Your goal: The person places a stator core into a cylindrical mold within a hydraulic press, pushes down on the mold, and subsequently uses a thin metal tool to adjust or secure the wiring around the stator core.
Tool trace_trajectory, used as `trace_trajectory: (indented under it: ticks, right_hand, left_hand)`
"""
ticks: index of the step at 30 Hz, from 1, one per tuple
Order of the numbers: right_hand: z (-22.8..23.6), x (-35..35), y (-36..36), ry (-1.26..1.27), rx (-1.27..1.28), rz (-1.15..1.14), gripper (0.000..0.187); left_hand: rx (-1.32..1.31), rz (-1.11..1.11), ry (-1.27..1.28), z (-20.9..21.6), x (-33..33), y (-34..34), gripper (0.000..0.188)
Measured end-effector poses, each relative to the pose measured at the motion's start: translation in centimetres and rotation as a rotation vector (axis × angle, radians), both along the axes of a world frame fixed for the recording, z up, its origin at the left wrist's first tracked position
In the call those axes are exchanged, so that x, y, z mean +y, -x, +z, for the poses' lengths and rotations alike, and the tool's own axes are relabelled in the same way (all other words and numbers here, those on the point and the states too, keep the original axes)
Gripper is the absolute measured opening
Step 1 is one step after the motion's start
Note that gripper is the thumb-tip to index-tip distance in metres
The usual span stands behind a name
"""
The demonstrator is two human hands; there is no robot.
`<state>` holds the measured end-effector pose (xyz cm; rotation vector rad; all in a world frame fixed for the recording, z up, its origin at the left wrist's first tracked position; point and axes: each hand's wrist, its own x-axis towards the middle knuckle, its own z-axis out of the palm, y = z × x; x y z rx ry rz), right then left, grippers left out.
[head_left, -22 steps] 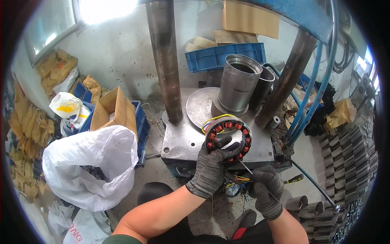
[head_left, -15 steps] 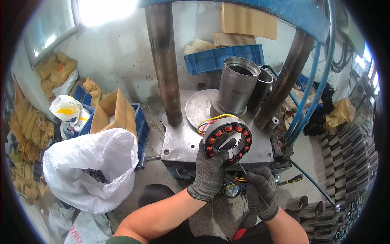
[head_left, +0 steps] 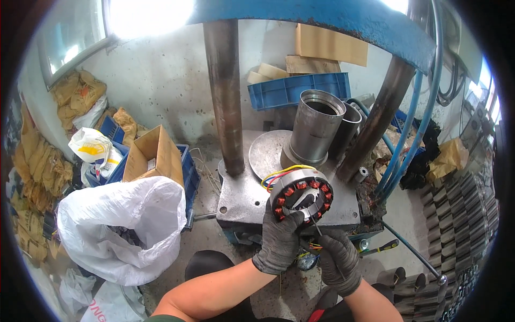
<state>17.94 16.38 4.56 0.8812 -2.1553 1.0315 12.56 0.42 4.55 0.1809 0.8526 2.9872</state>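
Concrete walls and a cluttered floor close in around the blue press frame (head_left: 322, 24), whose steel base plate (head_left: 241, 196) sits right in front of me. My left hand (head_left: 280, 241), gloved, is closed around the lower rim of a round motor stator (head_left: 301, 197), held tilted up just above the front edge of the plate, its red-tipped copper windings facing me and coloured lead wires (head_left: 276, 177) trailing off its upper left. My right hand (head_left: 338, 260), also gloved, is curled shut on what looks like a thin probe or pick (head_left: 315, 228) whose tip reaches the stator's bore, though the tool is too slim for me to be certain what it is. I judge I am at the stage of working or checking the inside of the stator by hand; the next move would call for a steady left grip and fine control of the tip so it does not scrape the windings or snag the leads. Behind the stator stand two steel sleeves (head_left: 314, 129) on a round disc, with the press columns (head_left: 225, 96) on either side narrowing the space. A white sack (head_left: 123, 225) and a cardboard box (head_left: 153, 155) crowd the left, stacked metal parts (head_left: 461, 214) the right, and a screwdriver (head_left: 381, 248) lies on the floor near my right hand.
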Motion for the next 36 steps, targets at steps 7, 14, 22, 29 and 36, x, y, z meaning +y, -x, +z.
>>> trace_trajectory:
  ticks: [7, 14, 22, 29, 36]
  right_hand:
    - [-1.4, -0.3, 0.3, 0.018, -0.021, -0.036, 0.031]
    - [-0.8, -0.7, 1.1, -0.134, 0.018, -0.152, 0.03]
    - [1.3, 0.3, -0.6, -0.136, 0.01, -0.065, 0.028]
    - [0.8, 2.0, -2.0, 0.332, -0.377, -0.02, 0.016]
    - [0.5, 2.1, -0.9, 0.65, -0.459, -0.077, 0.021]
  left_hand:
    - [0.059, 0.015, 0.067, -0.8, 0.3, -0.1, 0.061]
    - [0.129, 0.176, 0.444, -3.0, 1.1, -1.1, 0.056]
    - [-0.001, 0.033, 0.098, -0.5, -0.3, -0.2, 0.067]
    - [-0.228, -0.095, -0.03, 0.9, -1.1, 0.2, 0.068]
    - [-0.242, -0.121, 0.0, -0.8, -0.5, 0.4, 0.058]
